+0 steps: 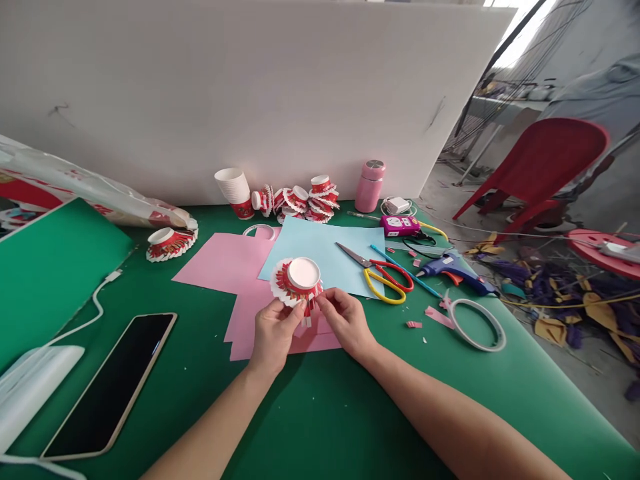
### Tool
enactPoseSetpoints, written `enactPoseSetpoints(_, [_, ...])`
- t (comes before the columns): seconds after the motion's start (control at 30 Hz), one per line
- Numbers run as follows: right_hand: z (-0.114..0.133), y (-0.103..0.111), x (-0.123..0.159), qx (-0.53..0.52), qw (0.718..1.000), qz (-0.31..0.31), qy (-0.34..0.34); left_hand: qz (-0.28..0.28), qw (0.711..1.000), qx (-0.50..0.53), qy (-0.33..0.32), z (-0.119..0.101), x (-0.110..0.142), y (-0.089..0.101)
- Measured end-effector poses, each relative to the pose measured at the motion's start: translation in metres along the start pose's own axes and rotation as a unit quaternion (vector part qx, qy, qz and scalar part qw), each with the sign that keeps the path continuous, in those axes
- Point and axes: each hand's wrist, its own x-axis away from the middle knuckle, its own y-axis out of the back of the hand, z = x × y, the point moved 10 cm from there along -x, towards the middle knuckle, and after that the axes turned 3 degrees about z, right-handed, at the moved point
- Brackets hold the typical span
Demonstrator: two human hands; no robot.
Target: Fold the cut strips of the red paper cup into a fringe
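A red and white paper cup with its wall cut into curled strips (299,280) is held upside down above the pink paper (235,267). My left hand (274,330) grips it from below left, fingers closed on the strips. My right hand (345,320) pinches a strip on its right side. A light blue sheet (327,250) lies just behind the cup.
Scissors (383,277), a blue glue gun (453,270), a tape ring (475,325) and a pink bottle (370,185) lie to the right. Several cut cups (300,200) and one more (170,243) stand behind. A phone (113,383) lies at the left. A red chair (540,167) stands beyond the table.
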Motion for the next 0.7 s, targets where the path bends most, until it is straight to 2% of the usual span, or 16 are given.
enactPoseSetpoints(0.1, [-0.01,-0.01,0.0,-0.056,0.997,0.031,-0.041,-0.004,0.999,-0.027,-0.018,-0.002,0.004,-0.001])
enactPoseSetpoints(0.2, [-0.016,-0.014,0.001,-0.106,0.992,0.032,-0.062,-0.005,1.0,-0.008,-0.006,0.002,0.005,-0.003])
enactPoseSetpoints(0.33, [-0.02,-0.015,0.0,-0.145,0.987,0.025,-0.069,0.001,0.999,0.024,0.023,0.009,0.006,-0.007])
enactPoseSetpoints(0.53, [-0.019,-0.015,-0.001,-0.169,0.983,0.029,-0.072,0.054,0.994,0.058,0.07,0.018,0.003,-0.017])
enactPoseSetpoints(0.7, [-0.016,-0.018,-0.002,-0.164,0.983,0.055,-0.058,0.075,0.993,0.053,0.074,0.017,-0.001,-0.016])
